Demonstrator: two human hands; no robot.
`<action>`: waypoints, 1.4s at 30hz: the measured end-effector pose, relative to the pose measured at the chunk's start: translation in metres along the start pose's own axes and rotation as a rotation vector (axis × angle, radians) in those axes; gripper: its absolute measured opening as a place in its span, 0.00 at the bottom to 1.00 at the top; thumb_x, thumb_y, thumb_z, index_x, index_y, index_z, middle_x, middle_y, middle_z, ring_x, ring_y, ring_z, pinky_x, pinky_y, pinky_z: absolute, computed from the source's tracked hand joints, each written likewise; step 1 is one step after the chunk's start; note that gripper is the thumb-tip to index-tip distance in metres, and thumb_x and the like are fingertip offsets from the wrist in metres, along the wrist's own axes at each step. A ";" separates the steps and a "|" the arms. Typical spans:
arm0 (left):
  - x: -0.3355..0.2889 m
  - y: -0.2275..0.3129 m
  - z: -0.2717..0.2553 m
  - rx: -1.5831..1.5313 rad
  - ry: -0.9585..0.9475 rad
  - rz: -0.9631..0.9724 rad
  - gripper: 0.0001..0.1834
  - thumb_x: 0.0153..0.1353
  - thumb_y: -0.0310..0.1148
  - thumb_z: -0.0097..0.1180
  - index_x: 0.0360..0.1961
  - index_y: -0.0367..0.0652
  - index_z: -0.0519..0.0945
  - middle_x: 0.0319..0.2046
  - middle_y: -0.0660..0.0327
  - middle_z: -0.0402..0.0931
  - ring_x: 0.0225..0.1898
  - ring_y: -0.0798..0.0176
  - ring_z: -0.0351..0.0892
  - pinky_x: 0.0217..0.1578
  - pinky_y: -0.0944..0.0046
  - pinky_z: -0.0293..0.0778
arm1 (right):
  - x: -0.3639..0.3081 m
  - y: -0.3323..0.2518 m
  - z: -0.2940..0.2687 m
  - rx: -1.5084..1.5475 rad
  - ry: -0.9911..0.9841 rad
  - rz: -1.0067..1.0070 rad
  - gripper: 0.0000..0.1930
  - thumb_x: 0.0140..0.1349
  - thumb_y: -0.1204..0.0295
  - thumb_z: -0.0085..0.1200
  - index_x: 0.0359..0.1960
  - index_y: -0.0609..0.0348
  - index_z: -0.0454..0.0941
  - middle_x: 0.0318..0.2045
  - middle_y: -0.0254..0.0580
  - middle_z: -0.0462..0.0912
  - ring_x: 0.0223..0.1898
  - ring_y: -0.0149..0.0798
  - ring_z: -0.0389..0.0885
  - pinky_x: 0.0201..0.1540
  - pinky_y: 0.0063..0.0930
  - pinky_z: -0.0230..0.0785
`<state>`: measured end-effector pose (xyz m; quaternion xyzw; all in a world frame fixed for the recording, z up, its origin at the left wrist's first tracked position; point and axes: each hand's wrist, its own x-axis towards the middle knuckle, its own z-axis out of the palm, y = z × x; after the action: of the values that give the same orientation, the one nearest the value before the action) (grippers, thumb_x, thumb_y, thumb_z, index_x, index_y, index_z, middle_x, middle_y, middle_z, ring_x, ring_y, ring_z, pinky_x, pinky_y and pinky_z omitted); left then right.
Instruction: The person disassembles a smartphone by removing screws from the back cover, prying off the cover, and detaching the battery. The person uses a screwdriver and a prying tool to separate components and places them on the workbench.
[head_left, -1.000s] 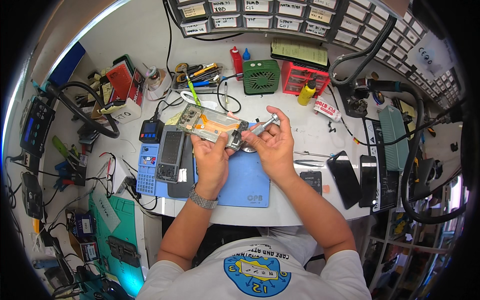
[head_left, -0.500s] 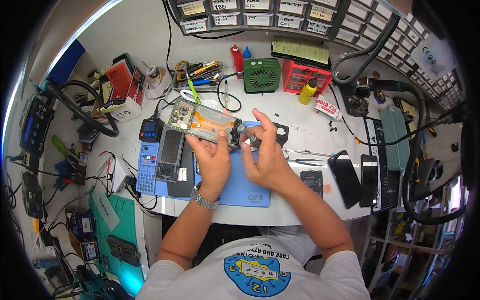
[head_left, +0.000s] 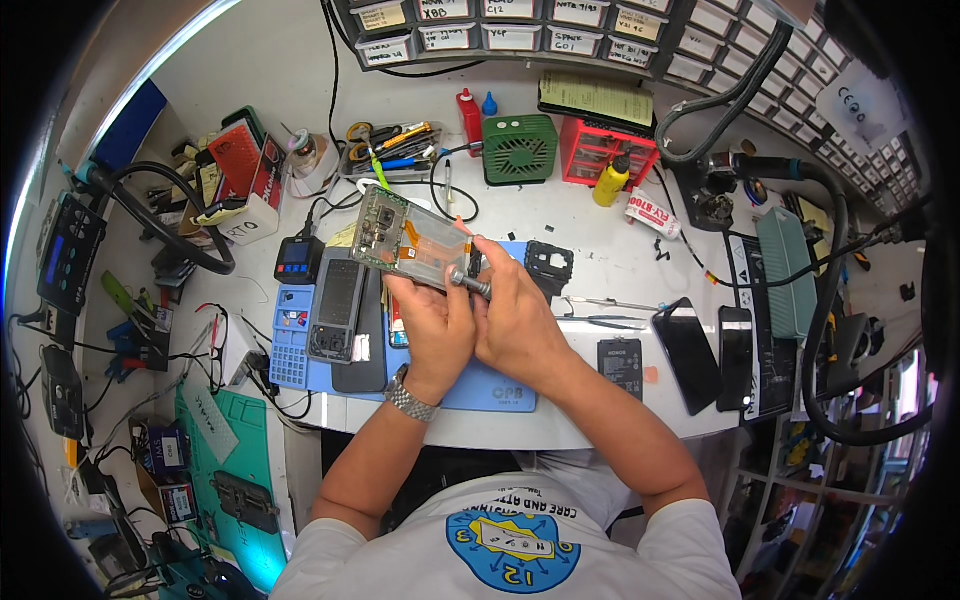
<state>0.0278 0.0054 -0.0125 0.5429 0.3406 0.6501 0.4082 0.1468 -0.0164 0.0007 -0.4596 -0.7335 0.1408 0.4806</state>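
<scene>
An opened phone (head_left: 432, 240) with an orange flex cable and bare circuit parts is held tilted above the blue mat (head_left: 490, 395). My left hand (head_left: 435, 325) grips its lower edge from beneath, the thumb up near the front. My right hand (head_left: 520, 315) closes round the phone's right end, its fingers at the far edge. A short grey cylindrical tool (head_left: 470, 282), like a small screwdriver handle, lies between my left thumb and my right hand. Which hand bears it is unclear. Beyond my right hand sits a black phone inner cover (head_left: 550, 265).
Left of my hands lie a phone frame (head_left: 338, 305) and a small parts tray (head_left: 290, 335). To the right are tweezers (head_left: 605, 320), a battery (head_left: 620, 368) and two dark phones (head_left: 685, 355) (head_left: 735, 355). A green fan (head_left: 519, 148) stands behind.
My right hand has moved down and left, from holding the grey tool beside the phone to gripping the phone's right end. The phone has tilted, and the tool sits lower, by my left thumb.
</scene>
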 end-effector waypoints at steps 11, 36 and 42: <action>-0.002 -0.004 -0.003 0.000 -0.047 -0.023 0.43 0.76 0.16 0.47 0.81 0.35 0.35 0.70 0.42 0.65 0.70 0.53 0.72 0.71 0.53 0.71 | 0.000 0.002 0.001 0.027 -0.024 0.029 0.40 0.58 0.86 0.59 0.72 0.73 0.56 0.55 0.68 0.82 0.45 0.65 0.82 0.52 0.57 0.77; 0.011 -0.003 -0.016 -0.263 0.075 -0.335 0.32 0.77 0.20 0.56 0.74 0.48 0.56 0.62 0.55 0.77 0.52 0.71 0.85 0.35 0.77 0.83 | 0.000 0.009 0.008 0.668 0.250 0.131 0.36 0.74 0.89 0.53 0.76 0.59 0.47 0.54 0.57 0.80 0.58 0.48 0.88 0.64 0.37 0.82; 0.012 0.000 -0.016 -0.214 0.058 -0.334 0.31 0.76 0.20 0.55 0.71 0.43 0.53 0.63 0.50 0.76 0.59 0.63 0.85 0.42 0.72 0.87 | 0.001 0.009 0.009 0.668 0.275 0.157 0.35 0.73 0.90 0.56 0.75 0.60 0.51 0.52 0.55 0.81 0.56 0.46 0.89 0.62 0.35 0.83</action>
<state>0.0109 0.0162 -0.0108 0.4134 0.3663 0.6213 0.5558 0.1439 -0.0087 -0.0092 -0.3471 -0.5382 0.3457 0.6858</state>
